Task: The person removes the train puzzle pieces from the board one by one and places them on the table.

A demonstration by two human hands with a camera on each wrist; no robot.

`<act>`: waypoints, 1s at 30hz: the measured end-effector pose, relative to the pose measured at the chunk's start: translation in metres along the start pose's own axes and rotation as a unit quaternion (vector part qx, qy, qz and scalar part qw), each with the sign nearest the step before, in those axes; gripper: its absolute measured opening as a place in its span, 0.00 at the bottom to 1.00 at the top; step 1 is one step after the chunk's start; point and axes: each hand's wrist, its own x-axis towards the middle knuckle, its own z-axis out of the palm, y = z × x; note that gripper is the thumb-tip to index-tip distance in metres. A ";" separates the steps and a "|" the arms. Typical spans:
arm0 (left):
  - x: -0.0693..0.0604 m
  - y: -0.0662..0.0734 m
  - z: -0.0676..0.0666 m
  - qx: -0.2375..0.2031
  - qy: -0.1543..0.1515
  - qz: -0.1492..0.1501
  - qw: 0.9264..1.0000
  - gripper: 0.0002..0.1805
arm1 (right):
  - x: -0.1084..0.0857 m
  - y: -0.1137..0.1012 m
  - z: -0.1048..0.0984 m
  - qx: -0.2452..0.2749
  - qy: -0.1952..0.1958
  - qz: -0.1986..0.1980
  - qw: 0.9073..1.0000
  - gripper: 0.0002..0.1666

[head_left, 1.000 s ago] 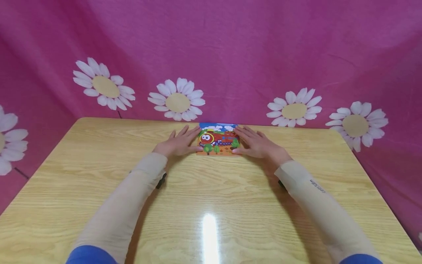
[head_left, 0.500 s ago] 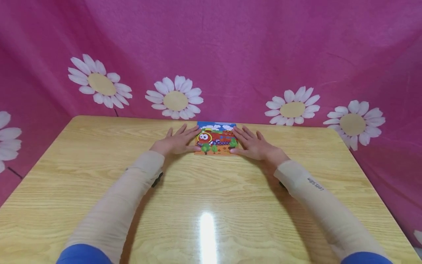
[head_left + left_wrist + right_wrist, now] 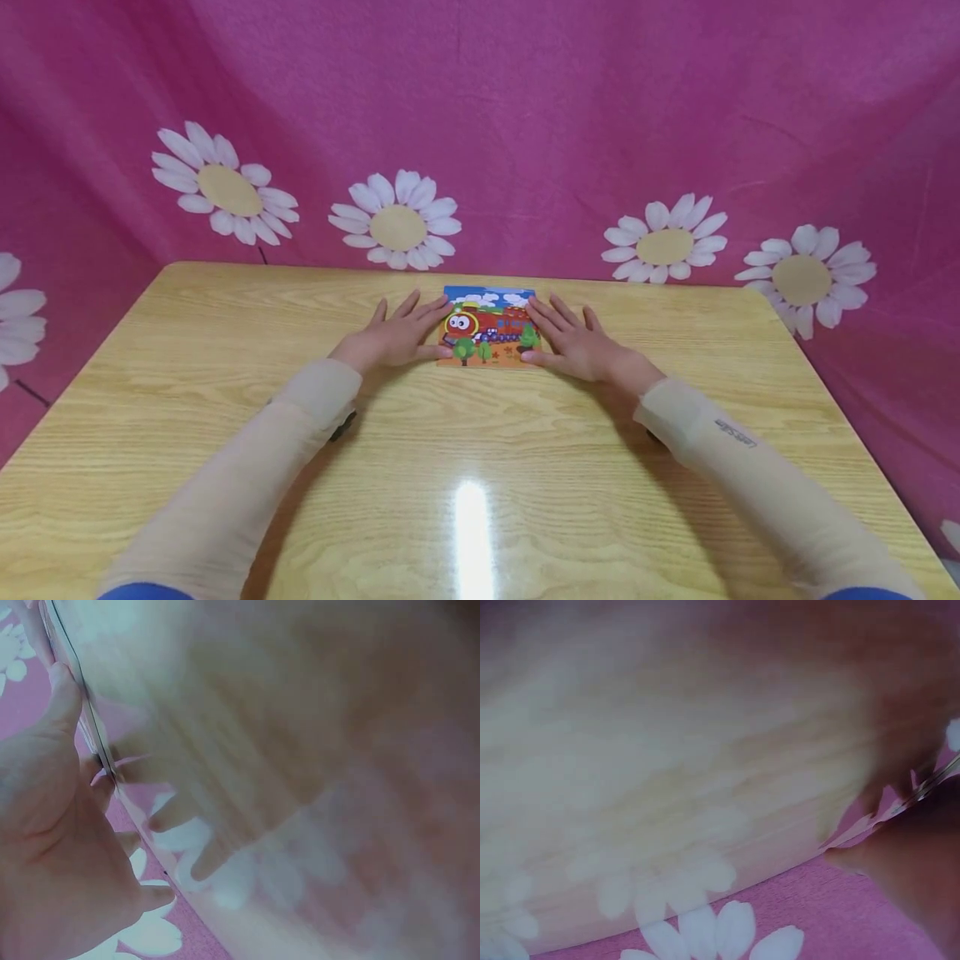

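Observation:
A flat picture with a red cartoon train point(image 3: 491, 327) lies near the table's far edge in the head view. My left hand point(image 3: 393, 336) touches its left side, fingers spread and fairly straight. On its right side rest the thumb and fingertips of my right hand point(image 3: 585, 343), also spread. In the left wrist view the left palm point(image 3: 56, 840) faces the camera, its thumb against the picture's thin edge point(image 3: 82, 697). The right wrist view shows part of the right hand point(image 3: 907, 855) beside a thin edge, dark and blurred.
The light wooden table point(image 3: 405, 467) reflects a bright strip of light point(image 3: 474, 537) near its front. Behind it hangs a pink cloth point(image 3: 525, 125) with large white daisies, reaching down both sides.
The picture has moved a little toward the person, away from the table's far edge, with both hands staying at its sides. The head view has shifted slightly.

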 end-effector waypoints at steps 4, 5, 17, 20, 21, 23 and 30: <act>-0.007 0.003 0.003 0.003 0.010 0.002 1.000 0.45 | -0.005 -0.003 0.004 -0.012 0.008 -0.002 1.000 0.51; -0.009 0.004 0.004 0.002 0.012 0.004 1.000 0.45 | -0.006 -0.004 0.004 -0.012 0.010 -0.003 1.000 0.51; -0.036 0.017 0.017 0.010 0.011 0.000 1.000 0.45 | -0.029 -0.020 0.016 -0.001 0.032 -0.022 0.999 0.51; -0.042 0.019 0.020 0.014 0.014 0.001 1.000 0.45 | -0.036 -0.025 0.019 0.001 0.043 -0.027 0.999 0.51; -0.044 0.019 0.022 0.018 0.016 0.001 1.000 0.45 | -0.038 -0.026 0.020 0.001 0.046 -0.028 0.999 0.51; -0.048 0.021 0.025 0.023 0.020 0.003 1.000 0.45 | -0.042 -0.030 0.022 0.000 0.049 -0.027 0.998 0.51; -0.062 0.027 0.034 0.023 0.021 0.001 1.000 0.45 | -0.059 -0.043 0.030 -0.002 0.056 -0.022 0.998 0.51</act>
